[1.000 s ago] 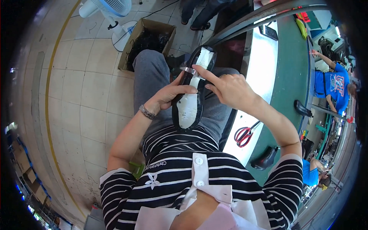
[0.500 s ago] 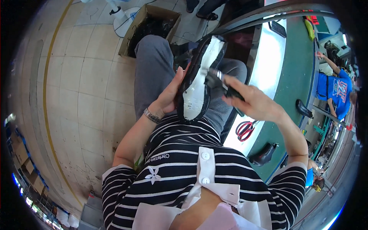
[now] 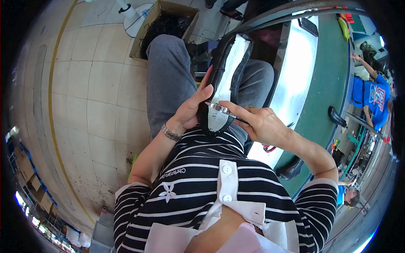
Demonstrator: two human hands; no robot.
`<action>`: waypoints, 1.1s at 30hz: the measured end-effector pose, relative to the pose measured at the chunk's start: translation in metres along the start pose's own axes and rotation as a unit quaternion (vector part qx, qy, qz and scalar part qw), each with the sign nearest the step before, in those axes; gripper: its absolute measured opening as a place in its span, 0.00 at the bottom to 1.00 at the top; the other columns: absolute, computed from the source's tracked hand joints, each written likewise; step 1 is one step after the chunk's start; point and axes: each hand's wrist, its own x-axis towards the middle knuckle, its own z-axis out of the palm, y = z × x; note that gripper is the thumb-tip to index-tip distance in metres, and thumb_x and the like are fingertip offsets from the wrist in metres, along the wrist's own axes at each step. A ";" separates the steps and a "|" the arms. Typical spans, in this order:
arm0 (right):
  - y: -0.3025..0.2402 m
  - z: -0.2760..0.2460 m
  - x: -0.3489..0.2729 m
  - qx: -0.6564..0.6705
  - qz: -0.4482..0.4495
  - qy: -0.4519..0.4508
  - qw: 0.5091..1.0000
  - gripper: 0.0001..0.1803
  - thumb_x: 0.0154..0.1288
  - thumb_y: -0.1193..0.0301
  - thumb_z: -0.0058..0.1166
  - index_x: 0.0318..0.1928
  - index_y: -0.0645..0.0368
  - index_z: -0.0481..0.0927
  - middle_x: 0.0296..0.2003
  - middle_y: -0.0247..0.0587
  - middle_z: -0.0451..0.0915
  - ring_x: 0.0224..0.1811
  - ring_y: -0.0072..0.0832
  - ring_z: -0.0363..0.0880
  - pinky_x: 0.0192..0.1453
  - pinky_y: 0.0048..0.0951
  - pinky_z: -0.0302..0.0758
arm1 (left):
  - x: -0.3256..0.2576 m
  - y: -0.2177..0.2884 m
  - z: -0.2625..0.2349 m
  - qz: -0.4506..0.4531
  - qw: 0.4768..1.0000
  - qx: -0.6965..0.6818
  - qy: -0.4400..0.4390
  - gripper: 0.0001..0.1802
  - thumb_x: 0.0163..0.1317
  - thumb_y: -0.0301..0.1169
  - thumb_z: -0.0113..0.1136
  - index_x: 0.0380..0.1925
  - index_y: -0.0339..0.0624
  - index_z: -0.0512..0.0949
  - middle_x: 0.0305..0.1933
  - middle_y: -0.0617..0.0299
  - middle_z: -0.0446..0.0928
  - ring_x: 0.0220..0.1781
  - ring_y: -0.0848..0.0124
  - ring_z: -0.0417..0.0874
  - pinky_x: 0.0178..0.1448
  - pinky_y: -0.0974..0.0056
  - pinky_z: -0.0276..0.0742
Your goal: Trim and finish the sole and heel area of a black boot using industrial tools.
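Observation:
A black shoe upper point(image 3: 217, 76) stands sole side up over my lap, its toe away from me. Its long white insole point(image 3: 230, 78) shows between the folded black edges. My left hand point(image 3: 190, 109) holds the shoe along its left side near the heel, thumb on the edge. My right hand point(image 3: 263, 124) is closed on a silver-headed, dark-handled tool that looks like pincers point(image 3: 219, 109). The metal head lies across the heel part of the insole, close to my left thumb. My right fingers hide most of the handles.
On my right runs a green conveyor belt point(image 3: 327, 71) with a shiny metal ledge point(image 3: 297, 63). Red-handled scissors point(image 3: 268, 148) lie partly hidden on the ledge. Black shoes point(image 3: 290, 168) rest on the belt. A cardboard box point(image 3: 185, 21) of black scraps stands ahead. A co-worker point(image 3: 373, 97) works across the belt.
The tool has come down from above the middle of the insole to its heel part, and my right hand has moved toward me with it. My left hand still holds the shoe.

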 end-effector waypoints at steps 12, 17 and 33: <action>-0.031 -0.052 0.015 -0.011 -0.162 0.224 0.961 0.36 0.64 0.71 0.57 0.71 0.42 0.60 0.19 0.47 0.78 0.19 0.42 0.79 0.24 0.38 0.74 | -0.004 0.006 -0.004 -0.035 0.994 0.097 0.034 0.45 0.62 0.38 0.62 0.74 0.52 0.47 0.70 0.55 0.59 0.69 0.66 0.63 0.71 0.62 0.59; -0.014 -0.041 0.028 -0.219 -0.045 0.081 0.971 0.37 0.66 0.65 0.54 0.73 0.40 0.54 0.16 0.39 0.76 0.15 0.34 0.78 0.19 0.35 0.73 | 0.000 0.008 -0.011 -0.032 0.993 0.105 0.032 0.56 0.53 0.31 0.69 0.75 0.60 0.42 0.69 0.53 0.60 0.68 0.63 0.64 0.70 0.57 0.61; -0.012 -0.022 0.029 -0.178 -0.041 0.164 0.969 0.37 0.67 0.65 0.53 0.73 0.41 0.53 0.21 0.39 0.81 0.16 0.32 0.79 0.20 0.31 0.73 | -0.001 0.005 -0.027 -0.106 0.989 0.099 -0.015 0.57 0.53 0.31 0.70 0.75 0.57 0.40 0.63 0.59 0.65 0.65 0.66 0.68 0.66 0.59 0.66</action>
